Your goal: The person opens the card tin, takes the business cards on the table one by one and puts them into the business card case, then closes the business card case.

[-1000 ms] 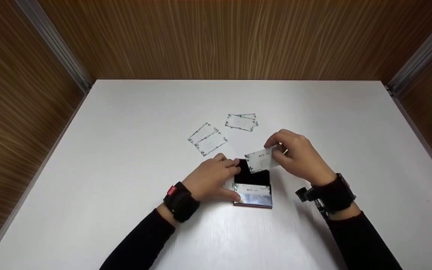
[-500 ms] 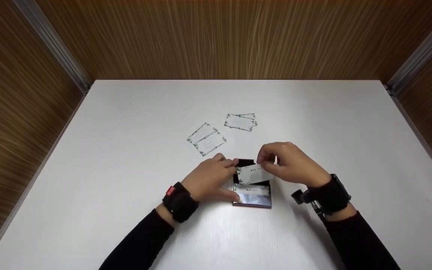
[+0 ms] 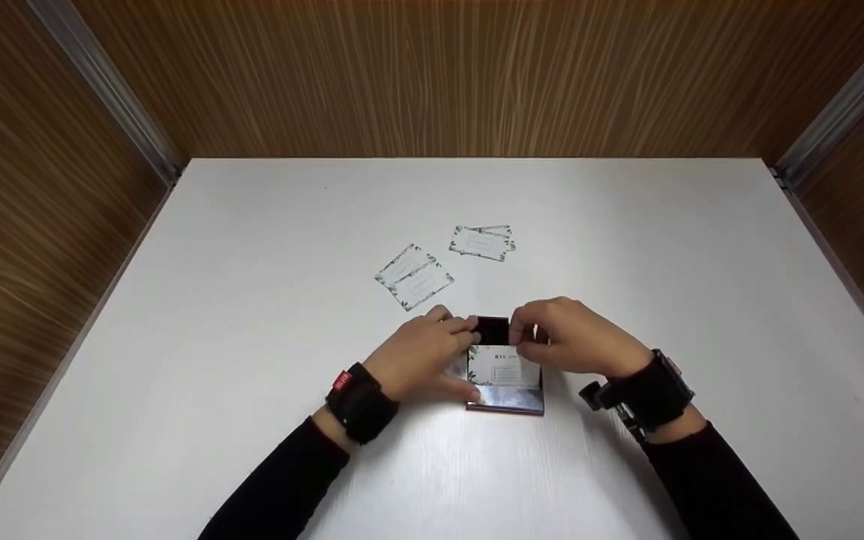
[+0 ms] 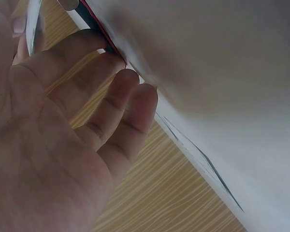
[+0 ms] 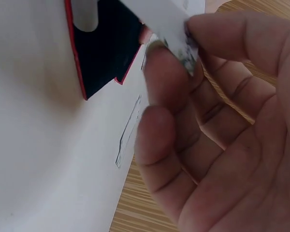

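A business card case (image 3: 511, 402) with a dark lining, red edges and a shiny front band lies open in front of me. My left hand (image 3: 418, 358) holds its left side, thumb at the near corner and fingers along the far part. A white business card (image 3: 493, 366) with a leafy border lies over the case, its near edge at the shiny band. Thumb and index finger of my right hand (image 3: 578, 339) pinch the card's far right corner. In the right wrist view, the card (image 5: 162, 24) slants down between the fingertips, beside the case's dark lining (image 5: 108, 43).
Two overlapping cards (image 3: 423, 285) lie on the white table (image 3: 252, 360) beyond my left hand. Another small overlapping group of cards (image 3: 479, 244) lies further back, right of them. Wood-grain panels (image 3: 432, 82) stand behind and at both sides.
My right hand has brought the card left and toward me, from above the case's far right down to the shiny band, and the card has straightened. My left hand stays in place.
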Demonstrator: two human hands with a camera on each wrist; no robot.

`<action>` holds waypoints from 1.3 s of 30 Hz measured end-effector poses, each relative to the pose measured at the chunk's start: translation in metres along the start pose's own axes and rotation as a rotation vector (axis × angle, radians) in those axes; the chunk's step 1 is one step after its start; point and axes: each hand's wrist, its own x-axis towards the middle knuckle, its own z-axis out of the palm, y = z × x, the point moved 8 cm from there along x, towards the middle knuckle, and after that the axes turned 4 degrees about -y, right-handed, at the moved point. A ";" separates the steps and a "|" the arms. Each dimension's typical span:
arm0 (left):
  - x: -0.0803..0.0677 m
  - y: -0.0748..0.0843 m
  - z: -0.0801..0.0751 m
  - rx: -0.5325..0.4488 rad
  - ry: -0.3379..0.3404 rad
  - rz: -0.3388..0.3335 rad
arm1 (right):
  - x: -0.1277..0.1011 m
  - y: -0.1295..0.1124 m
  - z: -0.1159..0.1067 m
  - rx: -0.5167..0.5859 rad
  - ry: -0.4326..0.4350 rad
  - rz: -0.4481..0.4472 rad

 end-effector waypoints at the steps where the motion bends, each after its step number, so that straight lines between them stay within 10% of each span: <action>1: 0.000 0.000 0.000 -0.004 0.002 0.000 | 0.000 0.001 0.001 0.000 -0.003 0.005; 39: 0.000 -0.001 0.001 -0.039 -0.025 -0.014 | 0.002 0.001 0.025 -0.021 -0.163 0.078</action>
